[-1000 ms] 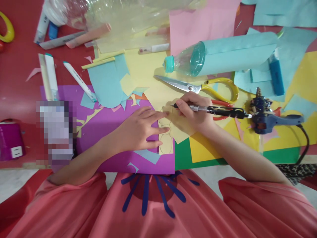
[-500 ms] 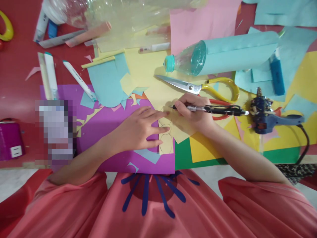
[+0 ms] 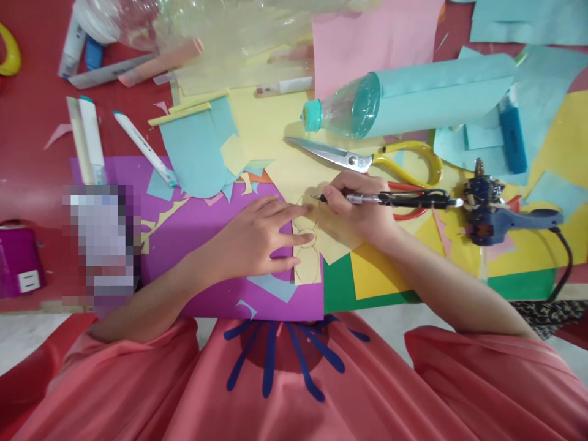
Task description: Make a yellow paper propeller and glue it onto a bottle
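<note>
My right hand (image 3: 358,205) grips a black ballpoint pen (image 3: 399,199), its tip at the upper part of a pale yellow paper strip (image 3: 307,269). Rounded outlines are drawn along the strip. My left hand (image 3: 261,239) lies flat with its fingers spread, the fingertips resting on the strip. Under that hand is a sheet of purple paper (image 3: 193,245). Just beyond my right hand lie scissors (image 3: 356,160) with yellow and red handles, partly hidden by the hand. Behind them a clear bottle wrapped in light blue paper (image 3: 436,95) lies on its side.
To the right is a blue glue gun (image 3: 500,223) with a black cord. A pixelated phone-like object (image 3: 103,245) lies by my left forearm. Markers (image 3: 144,147), a rounded blue paper piece (image 3: 195,153) and paper scraps cover the far left. A large clear bottle (image 3: 133,24) lies at the back.
The whole view has shifted very slightly. Both hands, the pen and the paper strip keep nearly the same places.
</note>
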A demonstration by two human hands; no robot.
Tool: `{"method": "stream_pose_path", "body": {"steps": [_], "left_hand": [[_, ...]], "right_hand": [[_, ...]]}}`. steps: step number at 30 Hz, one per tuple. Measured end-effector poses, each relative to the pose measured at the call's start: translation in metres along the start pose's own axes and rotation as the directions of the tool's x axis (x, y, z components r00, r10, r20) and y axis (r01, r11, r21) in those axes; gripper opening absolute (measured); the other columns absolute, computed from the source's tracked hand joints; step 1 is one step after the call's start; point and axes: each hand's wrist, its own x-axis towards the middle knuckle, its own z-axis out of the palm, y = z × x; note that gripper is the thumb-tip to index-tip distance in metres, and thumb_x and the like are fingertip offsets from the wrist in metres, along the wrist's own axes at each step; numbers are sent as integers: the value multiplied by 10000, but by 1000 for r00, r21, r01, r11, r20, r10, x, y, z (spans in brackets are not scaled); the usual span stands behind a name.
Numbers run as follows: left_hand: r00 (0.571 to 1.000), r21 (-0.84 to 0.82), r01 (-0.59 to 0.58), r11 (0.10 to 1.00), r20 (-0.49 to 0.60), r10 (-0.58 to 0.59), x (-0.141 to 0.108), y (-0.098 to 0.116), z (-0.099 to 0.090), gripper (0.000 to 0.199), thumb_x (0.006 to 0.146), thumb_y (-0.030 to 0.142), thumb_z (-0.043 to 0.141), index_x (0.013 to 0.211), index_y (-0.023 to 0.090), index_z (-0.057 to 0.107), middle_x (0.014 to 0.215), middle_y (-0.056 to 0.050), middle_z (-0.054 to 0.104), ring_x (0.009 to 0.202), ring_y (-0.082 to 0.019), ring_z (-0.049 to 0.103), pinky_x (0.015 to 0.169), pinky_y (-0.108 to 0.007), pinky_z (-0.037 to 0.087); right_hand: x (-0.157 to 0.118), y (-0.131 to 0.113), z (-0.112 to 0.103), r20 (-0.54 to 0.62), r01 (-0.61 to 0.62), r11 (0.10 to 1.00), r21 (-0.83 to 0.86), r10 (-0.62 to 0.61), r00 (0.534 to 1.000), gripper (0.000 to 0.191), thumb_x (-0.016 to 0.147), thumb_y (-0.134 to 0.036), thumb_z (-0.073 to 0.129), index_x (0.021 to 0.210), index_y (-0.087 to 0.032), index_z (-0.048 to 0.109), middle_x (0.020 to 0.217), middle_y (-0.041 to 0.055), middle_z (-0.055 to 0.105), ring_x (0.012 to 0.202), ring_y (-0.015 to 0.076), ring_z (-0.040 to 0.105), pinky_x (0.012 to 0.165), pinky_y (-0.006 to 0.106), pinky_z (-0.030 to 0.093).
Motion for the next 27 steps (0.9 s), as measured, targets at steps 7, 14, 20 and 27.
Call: {"method": "stream_pose_path", "body": {"steps": [7,14,20,27], "left_hand": [[1000,-11,4,1000,1,-4,1,0,-1,304,972,351,569,1180,247,764,1408,-153,622,1189,-327,612,1062,-557,476],[1000,-16,21,1000,9,-21,0,0,1,304,971,359,576,1199,262,754,1429,-140,608,1230,-322,595,1089,-561,457],[999,-25,28,999,19,-27,0,0,1,296,959,355,600,1196,269,755,1437,-133,606,1225,-325,597,1089,-564,457],[1000,-45,22,999,9,-22,0,1,1,295,953,344,617,1198,252,755,1442,-152,601,1238,-337,597,1098,-580,447]], "right_hand": [[1,1,0,-6,33,999,-15,-34,999,377,852,-329,582,567,-254,347,499,-37,435,469,120,375,457,293,354],[-1,2,-1,35,39,999,1,-39,999,398,868,-345,585,584,-250,323,512,-51,400,479,108,349,450,267,344],[-1,0,-2,39,70,998,-1,-70,997,365,838,-261,569,586,-247,305,504,-54,372,481,103,342,465,272,327],[-3,2,-2,59,54,998,33,-56,997,342,829,-202,539,597,-242,291,520,-58,326,502,95,310,479,267,267]]}}
